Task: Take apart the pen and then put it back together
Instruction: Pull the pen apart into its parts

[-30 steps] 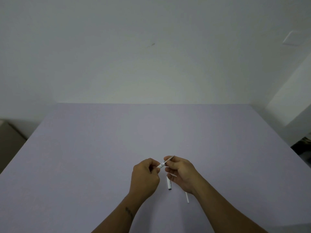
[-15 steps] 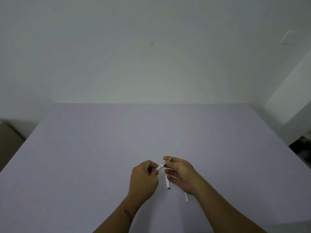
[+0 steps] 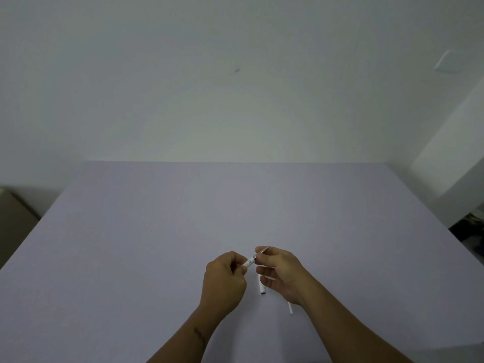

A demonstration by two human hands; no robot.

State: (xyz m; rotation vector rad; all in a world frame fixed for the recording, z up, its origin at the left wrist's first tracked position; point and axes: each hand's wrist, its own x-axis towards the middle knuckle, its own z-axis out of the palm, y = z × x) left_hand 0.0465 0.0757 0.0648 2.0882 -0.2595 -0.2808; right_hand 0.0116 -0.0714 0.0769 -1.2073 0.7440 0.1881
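Both hands hold a thin pen part (image 3: pixel 251 262) just above the lilac table (image 3: pixel 157 231). My left hand (image 3: pixel 225 279) pinches its pale lower end. My right hand (image 3: pixel 280 271) pinches the upper end, and a fine metal tip pokes out past the forefinger. On the table under my right hand lies a white pen barrel (image 3: pixel 262 286) with a dark open end toward me. A thin white refill tube (image 3: pixel 290 308) sticks out from beneath my right wrist; the rest of it is hidden.
The table reaches back to a plain white wall (image 3: pixel 235 100). A brown box (image 3: pixel 15 218) stands on the floor at the left, and dark clutter (image 3: pixel 471 226) lies beyond the table's right edge.
Both hands stayed close together on the pen part and shifted only slightly. The barrel and refill tube on the table have not moved.
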